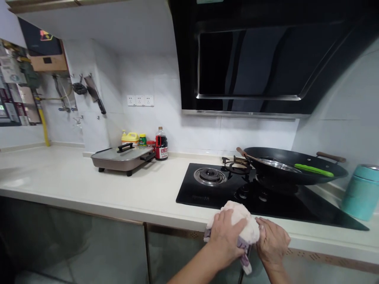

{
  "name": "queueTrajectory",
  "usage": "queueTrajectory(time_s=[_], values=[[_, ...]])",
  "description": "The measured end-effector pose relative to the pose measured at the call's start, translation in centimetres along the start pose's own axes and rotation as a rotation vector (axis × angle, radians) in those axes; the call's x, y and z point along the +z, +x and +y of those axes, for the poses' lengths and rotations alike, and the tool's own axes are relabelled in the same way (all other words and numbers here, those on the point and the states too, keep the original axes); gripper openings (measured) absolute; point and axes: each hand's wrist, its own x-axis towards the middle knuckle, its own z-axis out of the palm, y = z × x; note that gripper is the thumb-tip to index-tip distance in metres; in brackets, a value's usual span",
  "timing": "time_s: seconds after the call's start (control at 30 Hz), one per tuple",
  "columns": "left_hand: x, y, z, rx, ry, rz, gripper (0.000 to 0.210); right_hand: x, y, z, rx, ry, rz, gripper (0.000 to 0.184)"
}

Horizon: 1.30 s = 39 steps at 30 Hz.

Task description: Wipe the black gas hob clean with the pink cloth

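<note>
A pale cloth (243, 221) with purple parts is bunched up at the counter's front edge, before the gas hob (207, 197). My left hand (225, 234) grips it from the left, thumb and fingers pressed into the folds. At the cloth's right side my right hand (272, 240) is closed, its fingers curled at the fabric's edge. One corner of the cloth hangs down between my hands. Whether something lies inside or beneath the folds is hidden.
On the hob's right sits a large wok (299, 177) with a green-handled utensil (314, 170) in it. A turquoise canister (361, 193) stands at far right. Leftward are a lidded electric pan (118, 159) and a dark sauce bottle (161, 144). A range hood (248, 63) overhangs the hob.
</note>
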Motion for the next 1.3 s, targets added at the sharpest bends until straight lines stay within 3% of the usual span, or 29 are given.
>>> queueTrajectory(time_s=[0.2, 0.43, 0.53, 0.63, 0.7, 0.8, 0.9, 1.07, 1.17, 1.3], values=[[-3.2, -4.6, -6.1, -0.004, 0.049, 0.163, 0.084, -0.8, 0.6, -0.6, 0.019, 0.032, -0.055, 0.031], [-11.0, -10.2, -13.8, -0.265, 0.15, 0.181, 0.073, -1.0, 0.8, -1.0, 0.035, 0.057, -0.072, 0.031], [-13.7, -9.6, -15.3, -0.408, -0.094, 0.223, 0.067, -0.9, 0.8, -1.2, 0.051, 0.045, -0.062, 0.031], [-14.5, -6.6, -15.8, -0.506, -0.256, 0.335, 0.067, -0.8, 0.9, -1.4, 0.06, 0.028, -0.054, 0.031], [-13.9, -4.1, -15.9, -0.46, -0.205, 0.333, 0.072, -0.7, 0.9, -1.3, 0.06, 0.038, -0.057, 0.03], [-11.8, -1.1, -15.8, -0.392, -0.111, 0.206, 0.081, -0.7, 0.9, -1.3, 0.058, 0.061, -0.063, 0.029], [-9.4, 0.6, -15.3, -0.388, -0.069, 0.124, 0.075, -0.7, 0.9, -1.4, 0.073, 0.067, -0.071, 0.028], [-6.2, 3.3, -12.0, -0.269, -0.093, -0.038, 0.067, -0.7, 1.2, -1.9, 0.134, 0.02, -0.07, 0.026], [-4.2, 6.2, -9.5, -0.209, -0.145, -0.149, 0.069, -1.0, 1.4, -2.0, 0.132, 0.026, -0.109, 0.026], [-1.5, 10.8, -7.6, -0.181, -0.181, -0.199, 0.061, -1.3, 1.5, -1.9, 0.116, 0.019, -0.139, 0.026]])
